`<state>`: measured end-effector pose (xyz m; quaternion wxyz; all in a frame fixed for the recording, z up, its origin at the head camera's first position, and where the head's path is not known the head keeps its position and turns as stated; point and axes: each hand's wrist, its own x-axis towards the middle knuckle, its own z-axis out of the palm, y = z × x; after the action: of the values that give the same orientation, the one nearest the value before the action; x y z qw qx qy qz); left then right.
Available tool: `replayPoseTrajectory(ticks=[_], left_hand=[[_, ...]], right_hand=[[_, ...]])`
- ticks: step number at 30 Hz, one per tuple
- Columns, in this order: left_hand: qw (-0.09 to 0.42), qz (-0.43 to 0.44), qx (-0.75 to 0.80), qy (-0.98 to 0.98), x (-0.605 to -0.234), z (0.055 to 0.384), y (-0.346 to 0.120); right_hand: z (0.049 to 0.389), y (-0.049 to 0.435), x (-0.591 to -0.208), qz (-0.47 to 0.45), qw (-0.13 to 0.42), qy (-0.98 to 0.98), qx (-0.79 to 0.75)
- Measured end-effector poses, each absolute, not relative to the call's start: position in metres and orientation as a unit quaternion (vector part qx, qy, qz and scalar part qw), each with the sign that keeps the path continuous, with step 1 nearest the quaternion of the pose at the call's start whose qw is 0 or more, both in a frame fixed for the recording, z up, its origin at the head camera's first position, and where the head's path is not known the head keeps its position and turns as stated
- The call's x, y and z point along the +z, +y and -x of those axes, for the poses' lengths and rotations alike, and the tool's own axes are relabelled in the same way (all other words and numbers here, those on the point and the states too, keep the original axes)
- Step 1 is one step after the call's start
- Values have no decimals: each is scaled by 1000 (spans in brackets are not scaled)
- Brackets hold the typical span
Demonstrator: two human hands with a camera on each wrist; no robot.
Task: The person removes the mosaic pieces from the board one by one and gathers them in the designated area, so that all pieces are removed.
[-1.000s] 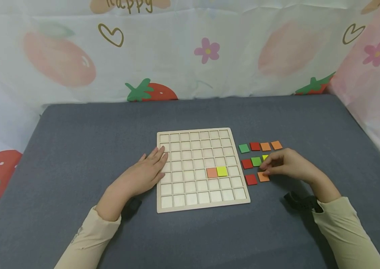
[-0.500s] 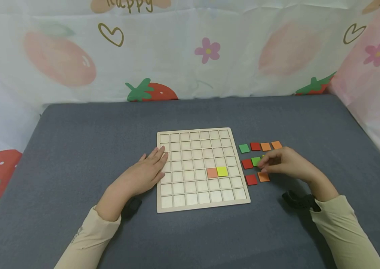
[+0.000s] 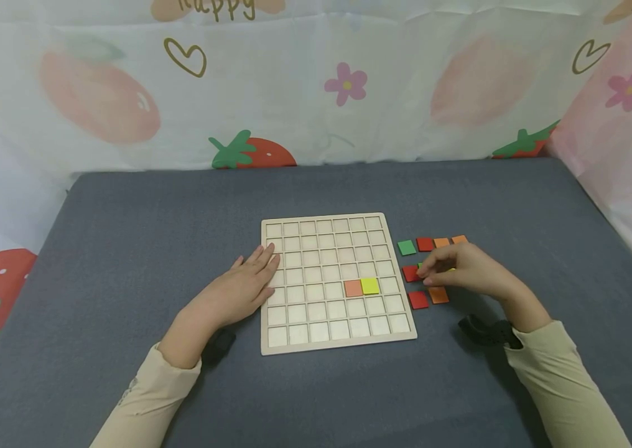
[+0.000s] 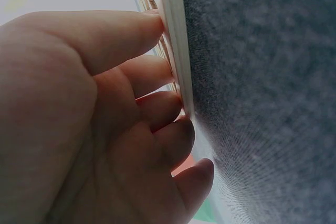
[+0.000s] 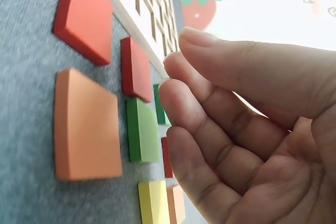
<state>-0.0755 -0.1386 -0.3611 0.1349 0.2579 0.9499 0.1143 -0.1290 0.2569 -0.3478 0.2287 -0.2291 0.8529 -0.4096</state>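
Observation:
My left hand (image 3: 246, 283) rests on the left edge of a pale wooden grid board (image 3: 318, 331), fingers fairly straight and holding nothing. A salmon tile (image 3: 353, 288) and a yellow tile (image 3: 369, 285) sit side by side in its cells. Right of the board, my right hand (image 3: 469, 267) hovers over loose square tiles, fingers loosely bent and nothing visible between thumb and fingertips. Its fingertips come close to a red tile (image 3: 410, 273). The right wrist view shows a light green tile (image 5: 144, 135) lying below the fingers, mostly hidden in the head view, and a second yellow tile (image 5: 153, 203).
Nearer me lie a red tile (image 3: 418, 300) and an orange tile (image 3: 438, 295). The far row holds a green tile (image 3: 407, 247), a red tile (image 3: 425, 244) and two orange tiles, partly covered by the hand. Grey cloth (image 3: 181, 205) covers the table; a printed curtain (image 3: 316, 124) hangs behind.
My right hand has shifted left across the middle row of loose tiles, from the yellow one past the light green one toward the red. The left hand and board stay put.

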Motion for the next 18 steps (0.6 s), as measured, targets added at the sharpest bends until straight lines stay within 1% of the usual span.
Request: replayPoseTrajectory(ticks=[12,18], left_hand=[[136,-256,118,950,-360,75,-138],[136,-256,116,950,-360,75,-138]], right_hand=[[133,244,-348,246,232,836,-432],[133,239,-348,245,251,823,-446]])
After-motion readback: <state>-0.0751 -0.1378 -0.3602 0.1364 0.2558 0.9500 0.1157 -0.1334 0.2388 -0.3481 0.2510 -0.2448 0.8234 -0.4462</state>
